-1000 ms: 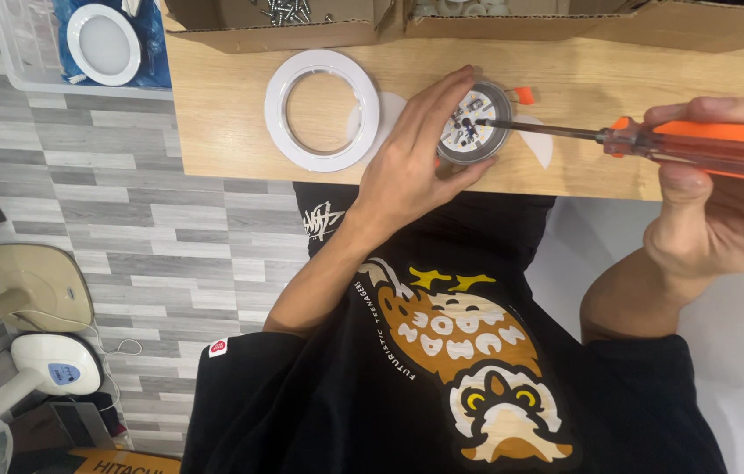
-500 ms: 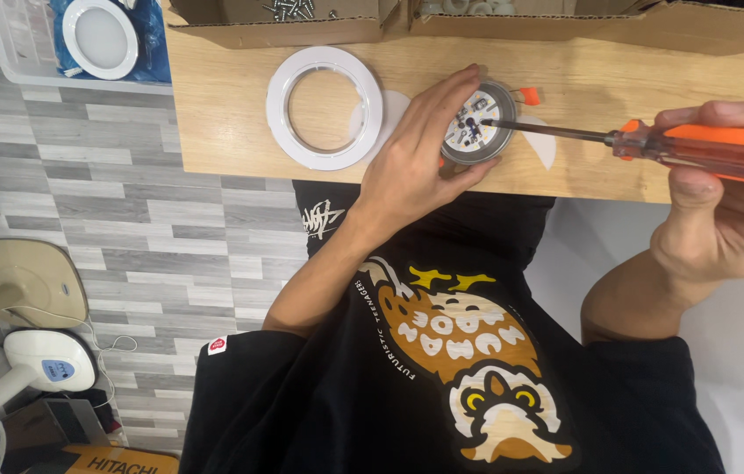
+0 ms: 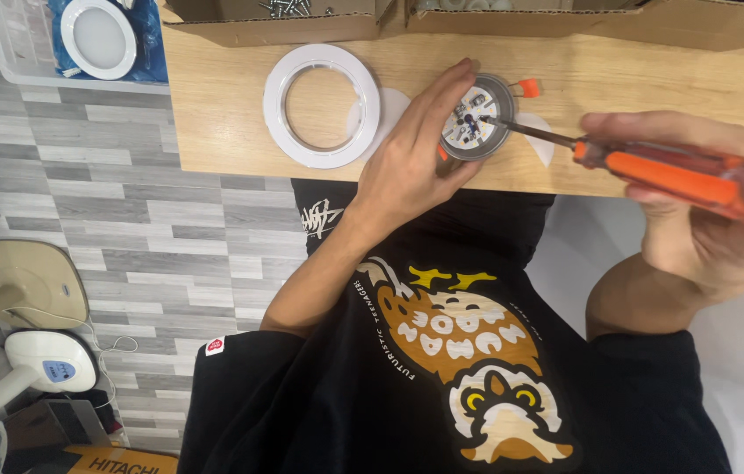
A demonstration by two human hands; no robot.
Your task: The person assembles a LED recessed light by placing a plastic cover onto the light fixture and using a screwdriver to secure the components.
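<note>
My left hand grips a small round lamp housing with a white circuit disc inside, steadying it on the wooden table. My right hand holds an orange-handled screwdriver, and its metal tip rests on the disc's centre. A white round trim ring lies flat to the left of the housing. A thin white round diffuser disc lies partly under my left hand.
Cardboard boxes stand along the far edge of the table, one holding several screws. A clear bin with a finished white round lamp sits at the left. Fans stand on the grey plank floor below.
The view has shifted slightly. The screwdriver tip stays on the housing's disc, and my left hand keeps its grip.
</note>
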